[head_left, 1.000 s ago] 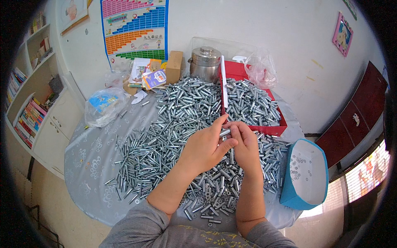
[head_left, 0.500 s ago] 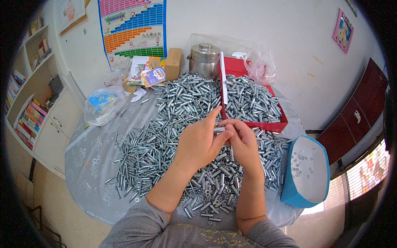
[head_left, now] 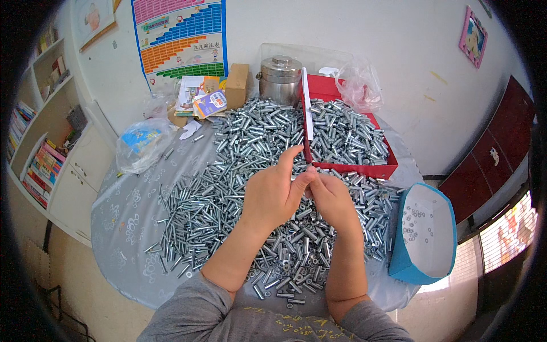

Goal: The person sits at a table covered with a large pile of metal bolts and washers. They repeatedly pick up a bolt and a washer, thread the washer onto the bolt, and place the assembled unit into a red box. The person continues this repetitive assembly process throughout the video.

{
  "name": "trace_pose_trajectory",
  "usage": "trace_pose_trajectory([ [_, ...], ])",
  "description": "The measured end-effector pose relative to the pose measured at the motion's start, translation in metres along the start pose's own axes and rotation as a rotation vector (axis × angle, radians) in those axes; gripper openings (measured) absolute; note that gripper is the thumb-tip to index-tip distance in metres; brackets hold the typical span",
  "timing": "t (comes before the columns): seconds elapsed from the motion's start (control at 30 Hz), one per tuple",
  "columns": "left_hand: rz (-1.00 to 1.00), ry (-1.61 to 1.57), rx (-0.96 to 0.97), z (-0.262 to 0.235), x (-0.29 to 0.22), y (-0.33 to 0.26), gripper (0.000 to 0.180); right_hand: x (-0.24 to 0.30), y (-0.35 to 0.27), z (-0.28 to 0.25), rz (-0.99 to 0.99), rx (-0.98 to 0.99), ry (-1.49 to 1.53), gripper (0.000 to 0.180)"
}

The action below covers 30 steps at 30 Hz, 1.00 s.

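Note:
My left hand (head_left: 270, 191) and my right hand (head_left: 333, 199) meet over a large heap of silvery metal bolts and sleeves (head_left: 199, 199). The left index finger points up and away, while the left thumb presses against the right thumb and fingertips. Both hands are closed in a pinch, and whatever lies between the fingers is hidden. Just beyond them stands a red box (head_left: 353, 169) filled with similar metal pieces. Loose washers and short sleeves (head_left: 290, 285) lie at the heap's near edge.
A blue bin (head_left: 424, 273) with several small rings inside stands at the right. Behind the heap are a steel pot (head_left: 279, 85), a cardboard box (head_left: 236, 85) and booklets (head_left: 209, 104). A plastic bag (head_left: 145, 145) rests at the left on the grey tablecloth (head_left: 122, 228).
My right fingers have curled in, and its thumb has risen against the left thumb. A bit of metal seen between the hands before is now covered. The view has shifted slightly.

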<state>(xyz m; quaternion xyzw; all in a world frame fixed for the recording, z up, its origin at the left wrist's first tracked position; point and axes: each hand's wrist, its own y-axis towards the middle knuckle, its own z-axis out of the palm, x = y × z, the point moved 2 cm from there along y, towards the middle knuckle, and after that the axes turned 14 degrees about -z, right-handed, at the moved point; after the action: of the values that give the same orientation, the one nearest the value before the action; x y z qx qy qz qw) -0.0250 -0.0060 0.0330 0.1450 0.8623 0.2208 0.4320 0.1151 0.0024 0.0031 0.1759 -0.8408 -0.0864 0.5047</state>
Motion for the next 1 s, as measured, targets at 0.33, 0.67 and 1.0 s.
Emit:
trace_pose_trajectory([
  [0.33, -0.057, 0.069, -0.004, 0.008, 0.01, 0.001, 0.04, 0.01, 0.0, 0.003, -0.073, -0.114, 0.471, 0.013],
  [0.67, -0.069, 0.019, -0.091, 0.009, 0.018, 0.005, 0.047, 0.019, 0.0, 0.006, 0.003, -0.022, 0.474, 0.019],
  [1.0, -0.105, 0.035, -0.102, 0.003, 0.013, 0.004, 0.042, 0.014, 0.001, 0.009, -0.032, -0.035, 0.524, 0.025],
])
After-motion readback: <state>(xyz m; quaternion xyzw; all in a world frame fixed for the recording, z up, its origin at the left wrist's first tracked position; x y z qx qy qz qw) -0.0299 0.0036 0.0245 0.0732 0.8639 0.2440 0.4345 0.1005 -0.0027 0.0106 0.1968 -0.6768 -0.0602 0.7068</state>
